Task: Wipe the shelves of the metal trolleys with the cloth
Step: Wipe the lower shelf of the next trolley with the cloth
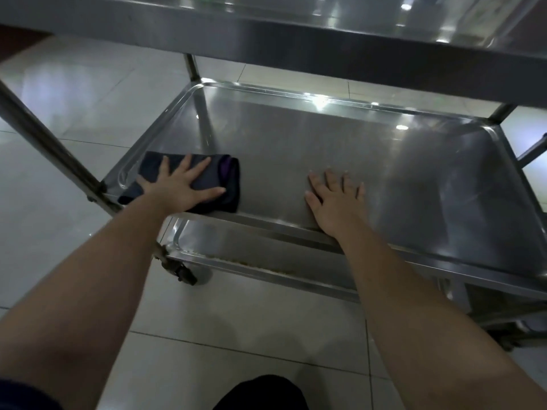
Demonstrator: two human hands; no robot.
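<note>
A steel trolley stands in front of me, and its middle shelf [370, 149] is a shallow tray with a raised rim. A folded dark cloth [220, 180] with a purple edge lies at the shelf's near left corner. My left hand [180, 184] presses flat on the cloth with fingers spread. My right hand [334, 199] rests flat on the bare shelf near its front rim, fingers straight, holding nothing.
The top shelf [266, 34] overhangs the upper part of the view. The bottom shelf [266, 255] shows under the front rim, with a caster wheel [185, 273] at its left corner. A slanted upright post [50, 143] runs at the left. Pale floor tiles surround the trolley.
</note>
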